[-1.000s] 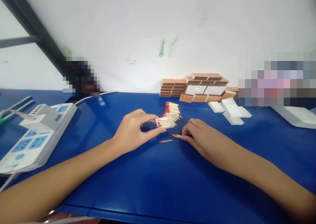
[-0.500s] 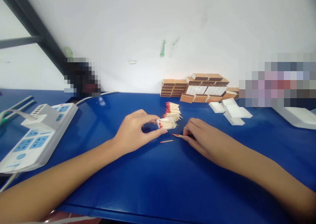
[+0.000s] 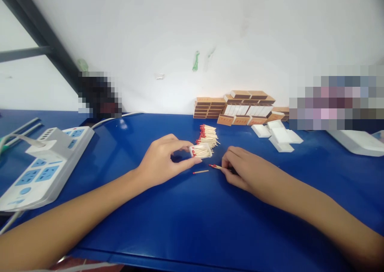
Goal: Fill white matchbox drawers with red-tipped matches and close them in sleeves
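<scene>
My left hand (image 3: 166, 160) grips a small white matchbox tray (image 3: 207, 155) between thumb and fingers, tilted a little toward me. Matches with red heads (image 3: 200, 150) lie inside it. To the right, my right hand (image 3: 244, 166) pinches a few matches (image 3: 215, 167) by their pale ends, red heads pointing left. A single loose match (image 3: 201, 172) rests on the blue table just below the tray. Behind the tray is a heap of matches (image 3: 208, 135), heads mostly to the left.
Brown matchboxes (image 3: 210, 108) are stacked against the wall. Several empty white trays (image 3: 280, 134) lie right of them. A white power strip (image 3: 48, 168) with a plugged-in adapter (image 3: 49, 144) sits at the left of the blue table (image 3: 168, 224). Both far sides have pixelated patches.
My right fingers have shifted slightly on the matches, and more red heads show apart at the tips. The left hand still holds the tray; the view has moved a little.
</scene>
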Motion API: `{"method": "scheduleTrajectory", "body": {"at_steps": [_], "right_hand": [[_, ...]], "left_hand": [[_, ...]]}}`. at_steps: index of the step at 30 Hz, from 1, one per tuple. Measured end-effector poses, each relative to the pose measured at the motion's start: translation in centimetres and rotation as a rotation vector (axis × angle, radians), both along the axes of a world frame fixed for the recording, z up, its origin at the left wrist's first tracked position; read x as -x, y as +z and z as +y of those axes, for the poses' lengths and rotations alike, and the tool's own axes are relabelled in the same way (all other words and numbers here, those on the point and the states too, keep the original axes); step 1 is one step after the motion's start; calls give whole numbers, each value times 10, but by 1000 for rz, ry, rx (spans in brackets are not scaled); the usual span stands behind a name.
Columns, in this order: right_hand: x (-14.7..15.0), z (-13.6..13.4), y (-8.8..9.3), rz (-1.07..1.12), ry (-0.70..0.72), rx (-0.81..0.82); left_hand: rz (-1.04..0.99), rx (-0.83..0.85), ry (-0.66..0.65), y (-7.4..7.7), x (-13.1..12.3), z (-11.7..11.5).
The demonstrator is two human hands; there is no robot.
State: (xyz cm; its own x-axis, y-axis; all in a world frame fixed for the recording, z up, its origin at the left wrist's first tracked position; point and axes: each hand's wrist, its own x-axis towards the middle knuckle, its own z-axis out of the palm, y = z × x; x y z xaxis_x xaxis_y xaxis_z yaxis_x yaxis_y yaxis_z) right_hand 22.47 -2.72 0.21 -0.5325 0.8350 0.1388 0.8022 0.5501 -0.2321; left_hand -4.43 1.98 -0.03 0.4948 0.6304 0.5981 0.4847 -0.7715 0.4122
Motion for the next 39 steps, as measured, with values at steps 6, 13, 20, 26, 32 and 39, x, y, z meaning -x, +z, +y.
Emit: {"method": "scheduleTrajectory", "body": {"at_steps": [6,13,20,26,32,39], "right_hand": [[-4,3,-4,-15,0,-2],[-17,4,7,98,14,-8],[-10,-1,11,159,67,-152],[14,-8,9,36,133,-325],[19,-10,5,68,173,-359],[11,-10,10,152,157,-279]], "left_hand": [[23,-13,-14,0,1,-1],[47,-7,4,-6,3,2],[101,4,-171,-6,2,-2],[72,-33,-293,-7,-1,-7],[80,-8,-295,-5,-3,-8],[35,62,-209,-4,-3,-7]]}}
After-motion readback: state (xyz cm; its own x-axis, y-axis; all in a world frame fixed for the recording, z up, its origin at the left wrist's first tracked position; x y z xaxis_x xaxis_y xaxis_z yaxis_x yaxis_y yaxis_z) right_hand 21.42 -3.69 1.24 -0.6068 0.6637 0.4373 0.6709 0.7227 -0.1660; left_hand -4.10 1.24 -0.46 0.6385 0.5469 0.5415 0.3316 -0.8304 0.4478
